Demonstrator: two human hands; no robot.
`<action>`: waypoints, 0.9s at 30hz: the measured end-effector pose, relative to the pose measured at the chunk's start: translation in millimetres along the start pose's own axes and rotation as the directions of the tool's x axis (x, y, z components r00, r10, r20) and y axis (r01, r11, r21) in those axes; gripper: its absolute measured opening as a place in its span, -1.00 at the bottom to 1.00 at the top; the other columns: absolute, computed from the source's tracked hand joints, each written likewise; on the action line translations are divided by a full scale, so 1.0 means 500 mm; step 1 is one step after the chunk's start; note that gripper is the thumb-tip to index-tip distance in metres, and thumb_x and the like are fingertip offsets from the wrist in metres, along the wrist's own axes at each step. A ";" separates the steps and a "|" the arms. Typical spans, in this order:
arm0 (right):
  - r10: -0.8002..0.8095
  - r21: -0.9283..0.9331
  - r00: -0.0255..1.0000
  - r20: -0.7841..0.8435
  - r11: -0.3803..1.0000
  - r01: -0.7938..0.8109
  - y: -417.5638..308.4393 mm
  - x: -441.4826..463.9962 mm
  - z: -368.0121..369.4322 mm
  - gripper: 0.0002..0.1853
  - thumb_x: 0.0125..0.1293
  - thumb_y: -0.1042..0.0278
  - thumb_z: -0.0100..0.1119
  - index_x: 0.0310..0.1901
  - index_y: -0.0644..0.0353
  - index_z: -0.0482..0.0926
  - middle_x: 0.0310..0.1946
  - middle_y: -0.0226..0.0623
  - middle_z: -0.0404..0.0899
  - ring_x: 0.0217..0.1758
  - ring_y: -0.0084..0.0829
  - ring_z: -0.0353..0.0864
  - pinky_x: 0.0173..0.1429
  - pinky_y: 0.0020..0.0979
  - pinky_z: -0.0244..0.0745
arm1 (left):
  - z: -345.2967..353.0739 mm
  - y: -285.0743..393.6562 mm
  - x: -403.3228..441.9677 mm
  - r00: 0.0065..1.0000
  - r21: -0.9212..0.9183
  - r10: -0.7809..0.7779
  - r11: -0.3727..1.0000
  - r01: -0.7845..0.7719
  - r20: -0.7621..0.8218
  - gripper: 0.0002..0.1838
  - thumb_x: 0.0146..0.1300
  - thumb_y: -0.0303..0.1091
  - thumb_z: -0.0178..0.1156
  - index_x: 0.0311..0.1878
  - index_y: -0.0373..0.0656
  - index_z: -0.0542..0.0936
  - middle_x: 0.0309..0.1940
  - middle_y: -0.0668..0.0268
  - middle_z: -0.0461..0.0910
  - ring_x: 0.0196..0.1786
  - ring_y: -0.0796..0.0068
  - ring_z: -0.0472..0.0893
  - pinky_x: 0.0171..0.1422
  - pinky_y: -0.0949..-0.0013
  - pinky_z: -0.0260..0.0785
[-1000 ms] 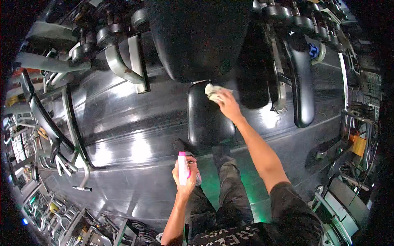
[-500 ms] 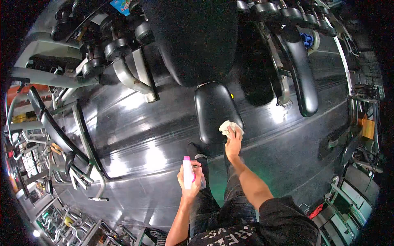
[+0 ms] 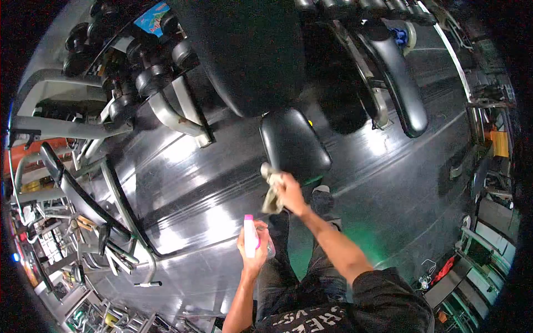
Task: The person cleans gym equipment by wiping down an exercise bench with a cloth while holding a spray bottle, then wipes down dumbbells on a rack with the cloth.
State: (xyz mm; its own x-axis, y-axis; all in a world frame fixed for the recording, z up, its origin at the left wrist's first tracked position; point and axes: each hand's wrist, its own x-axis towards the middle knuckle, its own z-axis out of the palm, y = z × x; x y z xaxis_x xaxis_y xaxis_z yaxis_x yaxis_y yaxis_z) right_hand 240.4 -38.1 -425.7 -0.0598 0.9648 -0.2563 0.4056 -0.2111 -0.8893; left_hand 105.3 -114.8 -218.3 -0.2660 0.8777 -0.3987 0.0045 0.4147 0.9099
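Observation:
My left hand (image 3: 252,252) is wrapped round a spray bottle (image 3: 251,236) with a white head and pink tip, held upright in front of my legs. In my right hand (image 3: 290,195) a pale cloth (image 3: 273,202) is bunched up and hangs down from the fingers. That hand is just off the near left corner of a black padded bench seat (image 3: 294,141); whether the cloth still touches the pad I cannot tell. Beyond the seat rises the bench's large black backrest (image 3: 244,50).
Dumbbells (image 3: 152,80) sit on a rack at the far left, above a grey metal leg (image 3: 177,116). Another black padded bench (image 3: 397,77) stands at the right. A weight machine (image 3: 83,194) is on the left, on a shiny dark floor (image 3: 189,188).
My right hand has drawn the cloth off the seat's near right corner, leftward and toward me. The left hand keeps the bottle almost in place. The camera view has turned slightly.

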 end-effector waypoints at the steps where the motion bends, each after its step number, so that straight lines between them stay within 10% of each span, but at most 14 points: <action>1: -0.092 -0.010 0.993 -0.077 0.996 0.091 -0.010 0.055 -0.035 -0.64 0.22 0.45 0.16 0.07 0.22 0.50 -0.05 0.01 0.55 0.06 -0.09 0.55 0.15 -0.23 0.44 | 0.003 -0.001 0.000 1.000 -0.001 -0.001 1.000 0.001 0.003 -0.86 0.24 -0.56 0.17 -0.13 -0.27 0.50 -0.38 0.32 0.57 -0.51 0.65 0.52 -0.45 0.51 0.39; 5: -0.417 -0.441 0.887 -0.201 0.846 0.298 -0.059 0.252 -0.164 -0.59 0.20 0.42 0.19 0.12 0.08 0.48 0.14 -0.08 0.40 0.15 0.01 0.43 0.22 -0.15 0.40 | 0.012 -0.028 -0.002 0.999 0.022 0.053 0.998 -0.053 -0.005 -0.86 0.23 -0.54 0.17 -0.14 -0.26 0.50 -0.39 0.31 0.58 -0.52 0.62 0.55 -0.43 0.50 0.40; 8: -0.268 -0.581 0.951 0.156 0.753 0.308 0.052 0.305 -0.204 -0.45 0.16 0.46 0.22 0.21 -0.20 0.43 0.25 -0.21 0.30 0.27 -0.05 0.34 0.29 -0.16 0.40 | 0.018 -0.023 -0.013 0.999 0.031 0.033 0.999 -0.033 0.002 -0.86 0.23 -0.53 0.18 -0.15 -0.26 0.50 -0.41 0.30 0.58 -0.53 0.62 0.55 -0.43 0.48 0.41; 27: 0.113 -0.241 0.861 -0.495 0.935 -0.261 0.143 -0.007 -0.152 -0.45 0.29 0.56 0.05 0.33 0.12 0.25 0.17 0.13 0.29 0.23 0.14 0.33 0.31 -0.08 0.28 | -0.027 -0.012 -0.008 0.997 -0.121 -0.044 0.992 0.036 -0.063 -0.86 0.21 -0.61 0.15 -0.16 -0.28 0.47 -0.31 0.24 0.58 -0.52 0.60 0.55 -0.45 0.48 0.42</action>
State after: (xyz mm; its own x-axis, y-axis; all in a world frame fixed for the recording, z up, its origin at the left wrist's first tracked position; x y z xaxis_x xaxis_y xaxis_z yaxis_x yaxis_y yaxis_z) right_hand 339.2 -44.7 -459.5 0.4460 0.8850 -0.1334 0.6144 -0.4111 -0.6734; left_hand 93.2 -124.1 -220.5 -0.3258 0.8418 -0.4303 -0.1219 0.4139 0.9021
